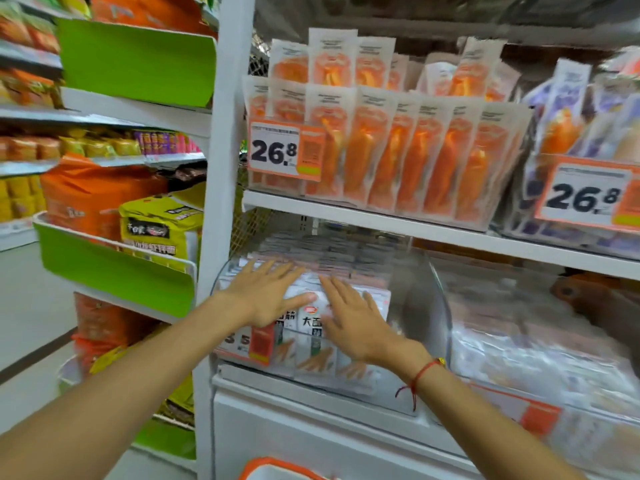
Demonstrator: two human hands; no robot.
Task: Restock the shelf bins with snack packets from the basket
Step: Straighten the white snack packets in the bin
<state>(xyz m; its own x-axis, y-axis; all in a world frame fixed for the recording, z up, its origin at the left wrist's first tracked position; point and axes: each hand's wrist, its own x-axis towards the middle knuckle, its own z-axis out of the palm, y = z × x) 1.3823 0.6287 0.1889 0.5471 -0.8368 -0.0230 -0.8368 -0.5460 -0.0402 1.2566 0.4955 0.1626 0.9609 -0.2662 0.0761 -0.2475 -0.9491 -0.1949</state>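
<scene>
A clear plastic shelf bin [415, 306] on the lower shelf holds rows of white snack packets [315, 355] printed with orange sticks. My left hand [266, 296] lies flat on top of the packets at the bin's left side, fingers straight and spread. My right hand [353, 317] lies flat beside it on the same packets, fingers straight; a red string circles its wrist. Neither hand holds a packet. At the bottom edge the orange rim of the basket [277, 467] shows; its contents are hidden.
The shelf above carries a bin of orange packets [398, 157] with a 26.8 price tag [277, 150], and purple packets [571, 109] to the right. A second clear bin [536, 341] sits right of mine. Green-fronted racks [117, 271] of noodle bags stand left of the white upright [221, 202].
</scene>
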